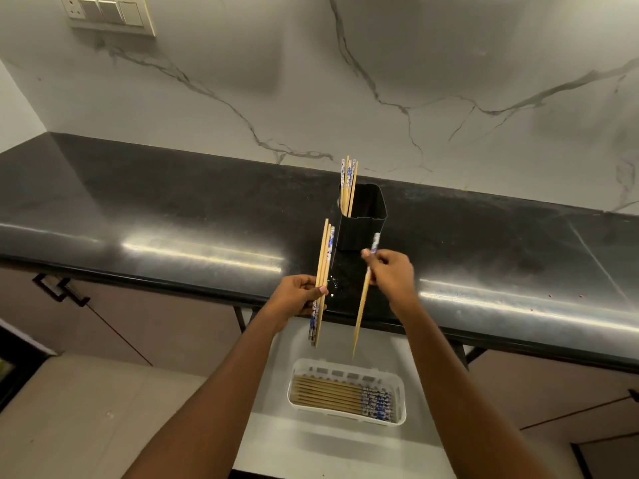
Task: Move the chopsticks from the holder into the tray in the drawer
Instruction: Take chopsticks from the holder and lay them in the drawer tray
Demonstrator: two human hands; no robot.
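White tray (332,369) sits below the hands; held sticks stand upright.
The right hand (390,271) pinches one chopstick (361,316), tip down; the left hand (294,293) grips a bundle (326,250). Tray row (332,395) lies crosswise; black holder (363,226) beyond holds more.

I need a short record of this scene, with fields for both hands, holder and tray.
left hand: grips a chopstick bundle, upright
right hand: pinches a single chopstick, tip down toward the tray
holder: black, on the counter, remaining chopsticks stand inside
tray: white, in the open drawer, laid chopsticks lie flat inside
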